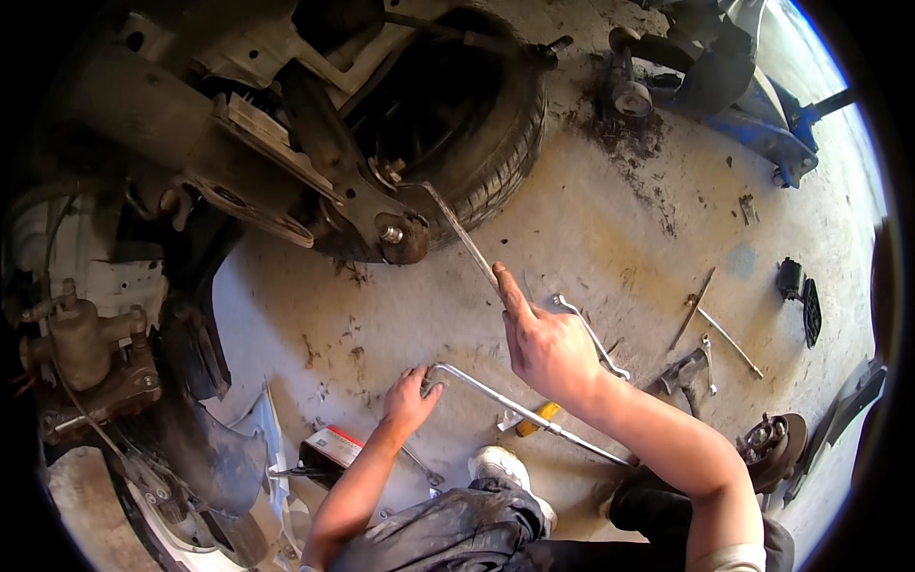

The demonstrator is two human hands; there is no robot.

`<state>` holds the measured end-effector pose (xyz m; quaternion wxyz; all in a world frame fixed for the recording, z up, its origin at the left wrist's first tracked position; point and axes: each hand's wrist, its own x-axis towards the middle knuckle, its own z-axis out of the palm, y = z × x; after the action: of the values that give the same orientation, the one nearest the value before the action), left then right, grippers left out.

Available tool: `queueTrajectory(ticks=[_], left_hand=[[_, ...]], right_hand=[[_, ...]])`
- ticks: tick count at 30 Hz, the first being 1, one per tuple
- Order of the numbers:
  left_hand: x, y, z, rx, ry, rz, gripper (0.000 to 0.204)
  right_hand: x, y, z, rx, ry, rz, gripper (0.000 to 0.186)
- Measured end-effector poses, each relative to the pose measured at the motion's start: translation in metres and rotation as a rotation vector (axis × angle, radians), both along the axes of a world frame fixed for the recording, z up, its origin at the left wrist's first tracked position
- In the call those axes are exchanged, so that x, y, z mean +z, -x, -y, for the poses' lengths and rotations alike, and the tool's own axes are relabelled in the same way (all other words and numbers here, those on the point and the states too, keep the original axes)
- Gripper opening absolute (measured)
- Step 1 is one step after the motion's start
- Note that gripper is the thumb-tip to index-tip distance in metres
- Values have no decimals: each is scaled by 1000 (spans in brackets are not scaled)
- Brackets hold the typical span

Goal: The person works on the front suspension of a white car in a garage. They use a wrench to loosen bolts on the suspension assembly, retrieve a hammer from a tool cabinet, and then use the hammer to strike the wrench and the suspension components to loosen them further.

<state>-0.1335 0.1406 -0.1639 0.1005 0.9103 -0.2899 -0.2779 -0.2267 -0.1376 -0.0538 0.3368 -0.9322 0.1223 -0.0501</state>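
My right hand (553,348) is closed around the near end of a long metal wrench (457,232), its index finger stretched along the shaft. The wrench's far end reaches a bolt (388,172) on a dark suspension arm (357,195); whether it sits fully on the bolt I cannot tell. Lower down, my left hand (410,400) has its fingers curled at the bent end of a long L-shaped steel bar (505,402). That bar slants away to the right, passing below my right forearm. Another bolt (391,234) shows at the arm's lower joint.
A tyre (510,157) lies behind the suspension arm. An offset ring spanner (591,334), thin rods (729,340), a yellow-handled tool (538,419) and a red-and-white box (332,445) are on the concrete floor. A blue jack (762,138) stands far right; a hub (770,443) lies nearer.
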Motion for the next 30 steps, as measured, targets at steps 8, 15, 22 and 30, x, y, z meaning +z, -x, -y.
queueTrajectory(ticks=[8,15,22,30], left_hand=[[-7,-3,0,-2,46,27,36],[-2,1,1,14,13,23,37],[33,-10,28,113,257,208,41],[178,-128,122,-197,220,1030,62]], right_hand=[[7,-2,-5,-22,-64,-10,74],[0,-3,-7,-33,-49,13,67],[-6,-3,-8,-39,-75,43,63],[3,1,-9,-205,-56,-161,53]])
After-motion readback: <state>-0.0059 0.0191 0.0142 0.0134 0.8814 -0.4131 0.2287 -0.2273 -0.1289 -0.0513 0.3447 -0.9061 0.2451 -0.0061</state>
